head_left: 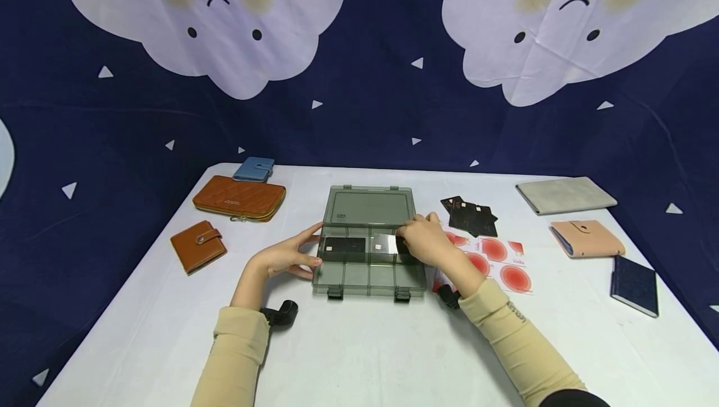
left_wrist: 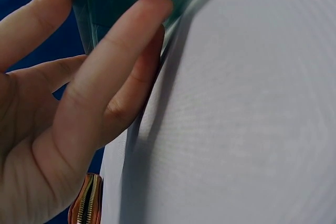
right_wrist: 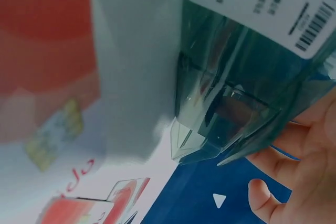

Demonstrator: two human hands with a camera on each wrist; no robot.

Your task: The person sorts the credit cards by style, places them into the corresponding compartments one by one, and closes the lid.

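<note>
With straight left-hand (head_left: 283,257) fingers bracing the smoky clear plastic compartment box (head_left: 367,269), the right hand (head_left: 421,240) apparently pinches a glossy dark card (head_left: 386,244), which could snag a divider.

A white table (head_left: 359,357) is set before a dark navy fabric backdrop (head_left: 387,101), which fills the whole rear of the scene. On the backdrop, 2 large white clouds with simple faces (head_left: 205,17) (head_left: 567,17) are printed, and small white triangles (head_left: 417,63) are scattered among them. Creases are seen in the cloth. The tabletop is lit evenly, with soft shadows.
</note>
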